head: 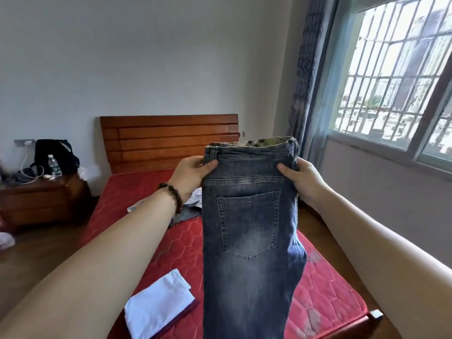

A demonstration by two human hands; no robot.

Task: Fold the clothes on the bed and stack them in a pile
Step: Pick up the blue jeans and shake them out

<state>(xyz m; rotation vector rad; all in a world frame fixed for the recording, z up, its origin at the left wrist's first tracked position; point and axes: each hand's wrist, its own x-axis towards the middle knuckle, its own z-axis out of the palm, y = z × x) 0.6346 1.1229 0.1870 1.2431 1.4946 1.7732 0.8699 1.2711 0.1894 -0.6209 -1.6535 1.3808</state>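
Note:
A pair of faded blue jeans [249,236] hangs upright in front of me, back pocket facing me, legs falling past the bottom of the view. My left hand [193,174] grips the waistband's left edge and my right hand [302,179] grips its right edge. Below lies the red quilted mattress [171,250]. A folded white garment [159,304] rests on a dark folded piece near the mattress's front left. Further back, crumpled light and grey clothes [188,209] show partly behind my left wrist and the jeans.
A wooden headboard [168,140] stands against the far wall. At the left, a wooden nightstand [41,199] carries a black backpack [55,155], a water bottle [53,166] and cables. A barred window [396,77] and curtain [305,77] fill the right side.

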